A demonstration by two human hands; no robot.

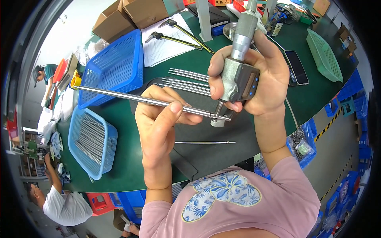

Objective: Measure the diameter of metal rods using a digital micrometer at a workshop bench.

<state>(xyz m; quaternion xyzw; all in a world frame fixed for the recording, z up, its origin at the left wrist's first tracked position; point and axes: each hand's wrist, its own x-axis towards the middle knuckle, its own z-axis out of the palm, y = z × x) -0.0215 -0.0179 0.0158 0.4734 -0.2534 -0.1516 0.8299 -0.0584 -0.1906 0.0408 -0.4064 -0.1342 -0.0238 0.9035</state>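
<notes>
While I look on from afar, the left hand (152, 129) pinches a metal rod (135, 98), its tip at the spindle (219, 107) just right of the frame's centre. Clasped in the right hand (272, 79) is a micrometer (237, 79). I judge the rod best kept square across the spindle, the thimble (246, 27) turned lightly. Farther out, print on the paper sheet (155, 56), upper left of centre on the green surface (133, 158), is too small for me to read.

The rod (135, 98) is super shiny smooth metal, the micrometer (235, 70) has a satiny metal barrel (243, 39), rough-looking speckled frame (230, 77) and plastic-looking housing (247, 82), and that mat (240, 131)'s just plain matt.
</notes>
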